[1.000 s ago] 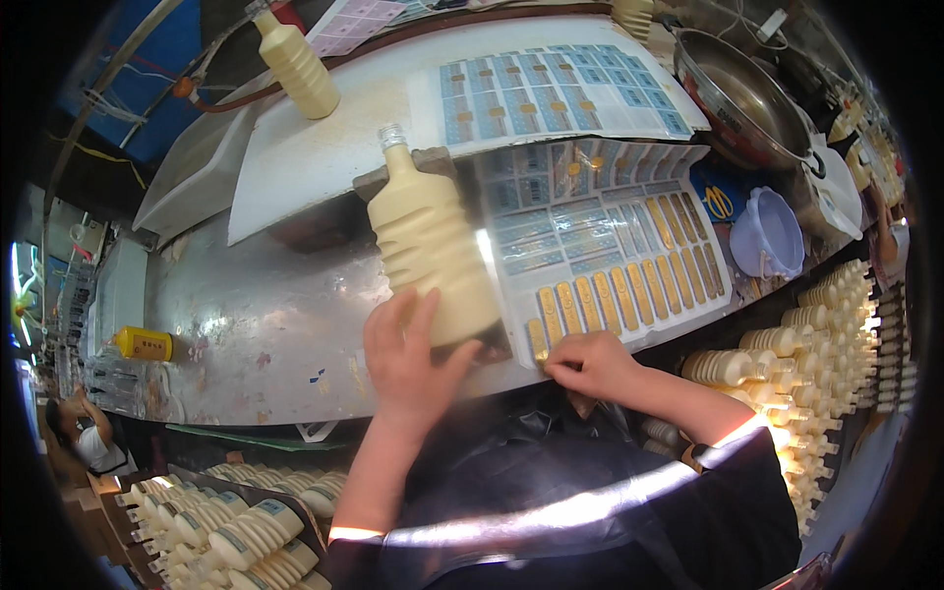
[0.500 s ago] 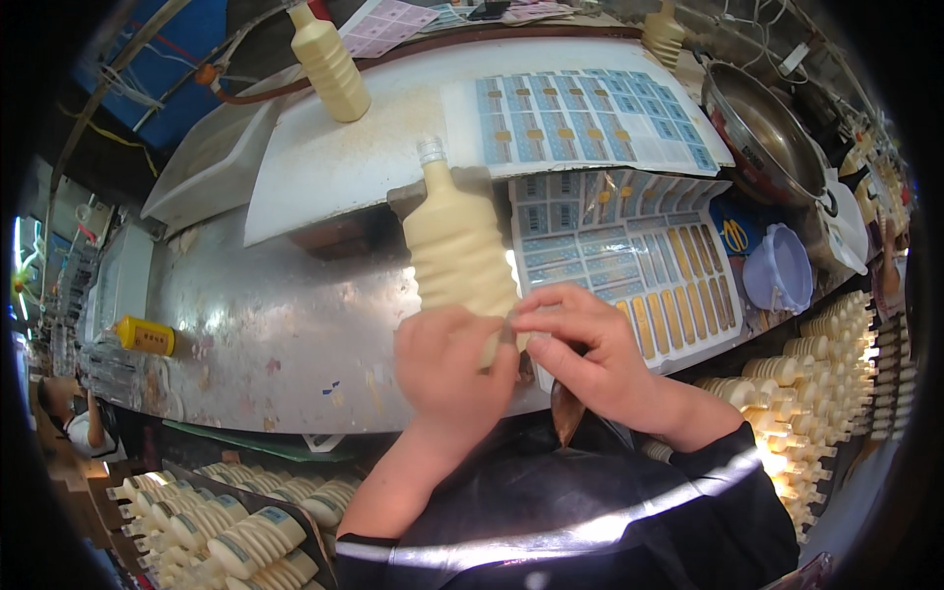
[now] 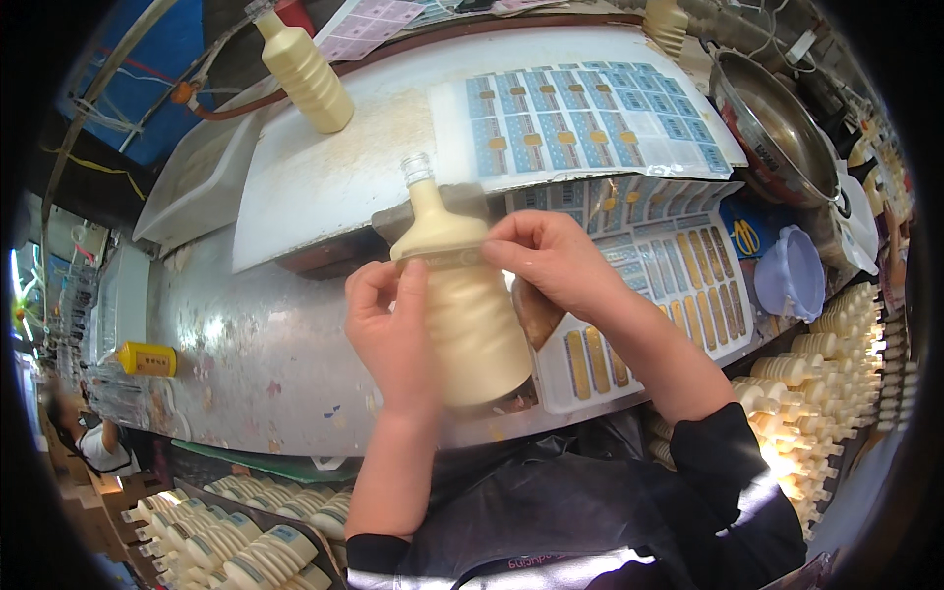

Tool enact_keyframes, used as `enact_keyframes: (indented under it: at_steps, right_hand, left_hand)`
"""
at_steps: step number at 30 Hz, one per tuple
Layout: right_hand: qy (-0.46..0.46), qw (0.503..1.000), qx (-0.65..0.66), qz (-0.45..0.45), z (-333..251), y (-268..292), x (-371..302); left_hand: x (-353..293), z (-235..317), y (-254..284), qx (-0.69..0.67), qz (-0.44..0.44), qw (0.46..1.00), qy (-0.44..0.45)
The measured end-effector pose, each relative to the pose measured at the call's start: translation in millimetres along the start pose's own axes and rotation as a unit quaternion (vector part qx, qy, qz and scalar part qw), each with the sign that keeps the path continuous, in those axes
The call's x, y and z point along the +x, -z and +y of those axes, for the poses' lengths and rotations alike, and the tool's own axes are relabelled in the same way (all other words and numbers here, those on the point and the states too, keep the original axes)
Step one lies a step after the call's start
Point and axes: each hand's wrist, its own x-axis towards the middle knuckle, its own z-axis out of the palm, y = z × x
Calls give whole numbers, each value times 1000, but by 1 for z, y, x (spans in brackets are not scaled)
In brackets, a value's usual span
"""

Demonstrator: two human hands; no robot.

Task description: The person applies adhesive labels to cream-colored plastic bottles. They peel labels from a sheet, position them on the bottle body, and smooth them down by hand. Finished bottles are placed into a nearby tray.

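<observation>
A cream-coloured ribbed bottle (image 3: 477, 344) with a clear threaded neck lies in front of me, its shoulder by a dark rest. Across its upper body runs a narrow, see-through strip label (image 3: 447, 259), stretched between my two hands. My left hand (image 3: 388, 329) pinches the strip's left end, thumb close to the bottle. At the other end, my right hand (image 3: 556, 258) grips it between thumb and fingers. Under that palm a brown, flat tool (image 3: 537, 315) sticks out; its full shape is hidden. Beside the bottle lies a sheet of gold and blue stickers (image 3: 678, 280).
Another cream bottle (image 3: 307, 79) stands on the white board (image 3: 383, 128), near a blue label sheet (image 3: 551, 118). A lilac bucket (image 3: 790, 275) and a metal pan (image 3: 777, 128) are at right. A yellow container (image 3: 147, 359) sits left. Stacked bottles (image 3: 265, 560) fill crates below.
Both hands have moved up the bottle and spread apart, with the strip now drawn across its upper body. The bottle's lower part has come into view.
</observation>
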Motion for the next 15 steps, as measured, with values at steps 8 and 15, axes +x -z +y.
enact_keyframes:
  at_steps: [8, 15]
  right_hand:
    - [-19, 998, -63, 2, 2, 1, 21]
    - [5, 996, -87, 4, -9, -3, 19]
  left_hand:
    - [3, 4, -8, -56, 30, 994, 88]
    - [5, -10, 0, -60, 39, 990, 119]
